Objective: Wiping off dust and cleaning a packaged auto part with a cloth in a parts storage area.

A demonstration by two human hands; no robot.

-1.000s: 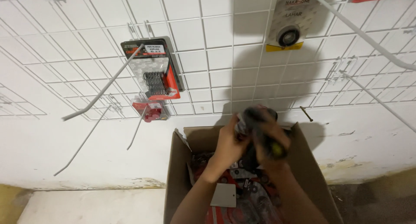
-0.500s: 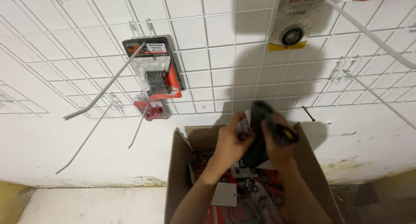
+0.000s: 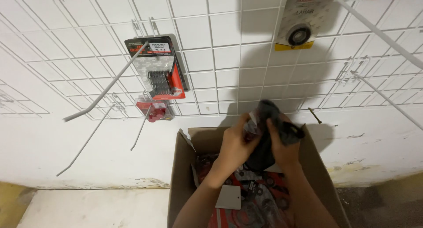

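Both hands are up over the open cardboard box (image 3: 185, 166), working one item between them. Left hand (image 3: 235, 142) is closed on the left edge of a dark packaged part (image 3: 266, 135), thumb and fingers pinching it near the top. Right hand (image 3: 282, 144) is wrapped around the right side of the same part, fingers curled tight on it.

The part: dark grey to black, soft-looking, bunched or folded, with a bit of crinkled clear plastic showing at the upper left. A dark tab sticks out to the right past my right hand. I can't resolve what it is exactly, possibly a rubber piece in a poly bag; the view is too blurred there. It's held in the air above the box's back wall, just in front of the white wall, not touching the box.

Inside the box: more packets in red and black, dark rings among them, and one plain white card (image 3: 229, 197) lying on top.

On the wall behind, a white wire grid panel (image 3: 211, 56) with long hooks. Hanging at left, a black-and-red blister pack of coil springs (image 3: 161, 73), with a small red bagged item (image 3: 152, 110) just below it. Upper right, a white card with a round bearing-like part (image 3: 299, 23). A lone screw (image 3: 314, 115) sticks in the wall just right of my hands.
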